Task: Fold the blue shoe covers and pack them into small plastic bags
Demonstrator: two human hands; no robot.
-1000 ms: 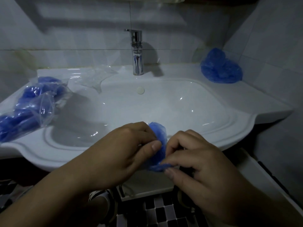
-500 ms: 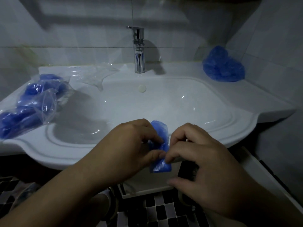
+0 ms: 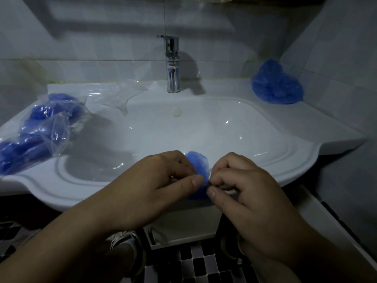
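Note:
A crumpled blue shoe cover (image 3: 199, 164) is held between both hands over the front rim of the white sink (image 3: 285, 158). My left hand (image 3: 157, 184) grips its left side with thumb and curled fingers. My right hand (image 3: 242, 193) pinches its right edge between thumb and forefinger. Most of the cover is hidden behind the fingers. A heap of loose blue shoe covers (image 3: 275, 86) lies at the back right corner. Clear plastic bags packed with blue shoe covers (image 3: 38, 127) lie on the sink's left ledge. An empty small plastic bag (image 3: 122, 94) lies left of the tap.
A chrome tap (image 3: 173, 64) stands at the back centre of the basin. Tiled walls close in behind and on the right. Below the sink are a black-and-white tiled floor (image 3: 204, 266) and a sandalled foot (image 3: 124, 242).
The hands have drawn the shoe cover tighter; less blue shows below my fingers than before. Both hands stay at the sink's front edge.

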